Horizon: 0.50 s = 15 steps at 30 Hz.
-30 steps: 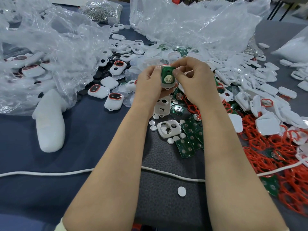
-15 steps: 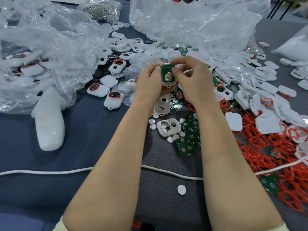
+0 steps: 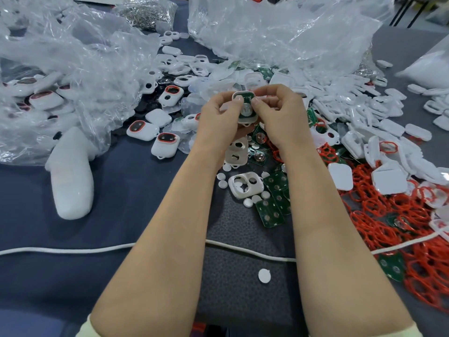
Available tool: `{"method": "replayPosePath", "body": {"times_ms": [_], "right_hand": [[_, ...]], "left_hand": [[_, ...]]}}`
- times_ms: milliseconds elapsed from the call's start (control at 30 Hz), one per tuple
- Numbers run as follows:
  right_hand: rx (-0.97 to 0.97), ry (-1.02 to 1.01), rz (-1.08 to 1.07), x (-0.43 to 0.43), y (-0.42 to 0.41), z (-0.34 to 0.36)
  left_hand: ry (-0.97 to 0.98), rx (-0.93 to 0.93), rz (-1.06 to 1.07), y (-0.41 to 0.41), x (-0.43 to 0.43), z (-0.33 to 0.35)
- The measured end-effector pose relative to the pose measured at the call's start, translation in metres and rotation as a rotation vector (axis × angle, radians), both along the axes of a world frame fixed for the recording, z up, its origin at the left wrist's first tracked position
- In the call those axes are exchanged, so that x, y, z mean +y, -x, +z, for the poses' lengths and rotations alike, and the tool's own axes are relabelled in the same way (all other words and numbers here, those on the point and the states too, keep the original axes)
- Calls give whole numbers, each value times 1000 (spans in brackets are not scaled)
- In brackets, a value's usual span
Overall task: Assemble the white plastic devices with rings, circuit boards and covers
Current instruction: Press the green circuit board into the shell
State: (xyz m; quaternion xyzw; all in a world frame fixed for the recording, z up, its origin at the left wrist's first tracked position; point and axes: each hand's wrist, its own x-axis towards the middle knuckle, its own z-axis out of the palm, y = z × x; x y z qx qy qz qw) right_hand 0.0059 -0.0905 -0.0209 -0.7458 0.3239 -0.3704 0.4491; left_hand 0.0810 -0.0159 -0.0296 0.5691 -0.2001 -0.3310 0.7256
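Circuit board (image 3: 246, 105) sits in a white shell (image 3: 247, 120), pinched by left hand (image 3: 220, 117) and right hand (image 3: 279, 115) (thumbs seating it, I'd guess) above the red rings (image 3: 388, 215).

A surface (image 3: 73, 263) draped in dark blue cloth spreads left of the fingers (image 3: 226, 103) and toward the viewer. Just nearer than them lies a dark grey pebbled mat (image 3: 243, 300). Far beyond and to their right, thin dark rods (image 3: 403, 13), perhaps furniture legs, stand against a pale blur. The light is soft and even
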Motion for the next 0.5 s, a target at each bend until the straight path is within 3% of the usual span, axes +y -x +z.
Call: {"method": "replayPosePath", "body": {"times_ms": [500], "right_hand": [[-8,-121,6,-1,-2,0]], "left_hand": [[30,-29,-8,1,0,-1]]}}
